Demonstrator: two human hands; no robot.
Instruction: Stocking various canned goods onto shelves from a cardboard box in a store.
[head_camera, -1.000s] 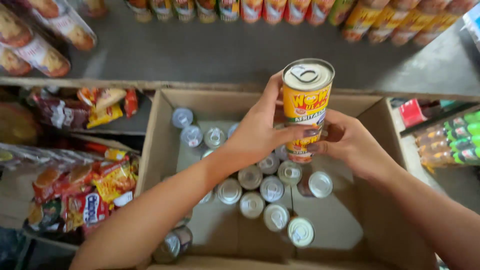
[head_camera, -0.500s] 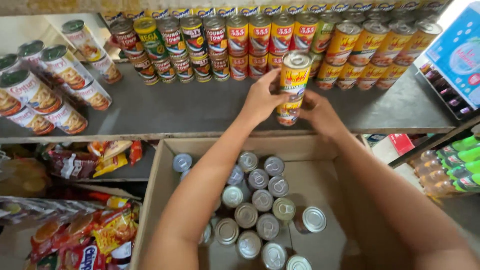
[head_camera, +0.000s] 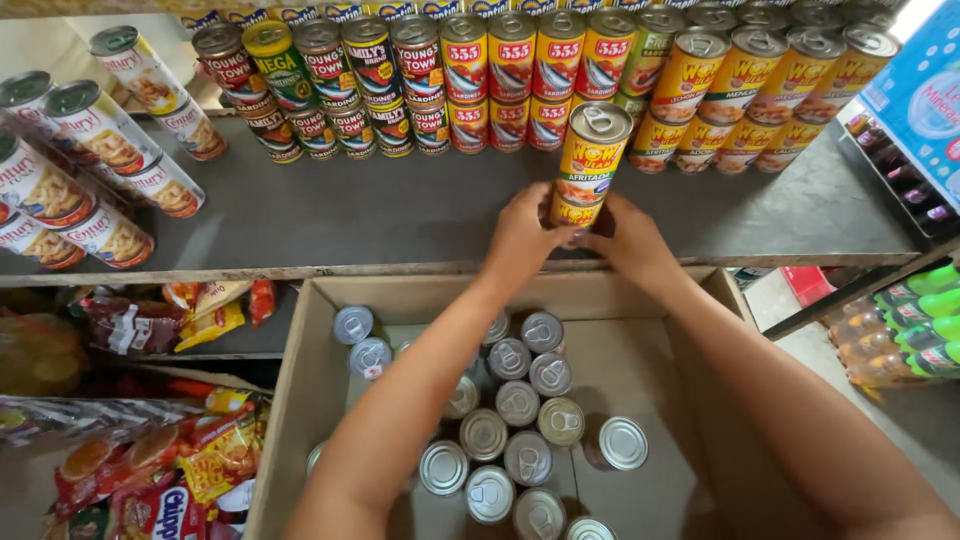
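Both grips are closing together on one stack of two yellow cans (head_camera: 588, 170): we are wrapping our left hand (head_camera: 522, 243) around the lower can from the left, fingers curled against its side, while our right hand (head_camera: 632, 243) is pressing in from the right, so the stack is clamped between the two palms. It is standing upright at the front part of the grey shelf (head_camera: 400, 210), just ahead of the back row, and its pull-tab lid is facing up towards us.

Going from the left, we are seeing white-labelled cans (head_camera: 90, 170) lying tilted in a pile at the shelf's left end. Next to them, a double-stacked row of dark and green-labelled cans (head_camera: 310, 90) is lining the back of the shelf, then red cans (head_camera: 510, 80), then more yellow and orange cans (head_camera: 760, 90) running off to the right.

Below the shelf edge, an open cardboard box (head_camera: 290, 400) is sitting under our forearms. It is holding a loose cluster of silver-topped cans (head_camera: 515, 420), most standing upright with lids up, gathered towards the middle and left, with bare cardboard showing at the right side. Left of the box, bright snack packets (head_camera: 150, 470) are piling up on lower racks. At the far right, green bottles (head_camera: 910, 320) are lying on their sides.
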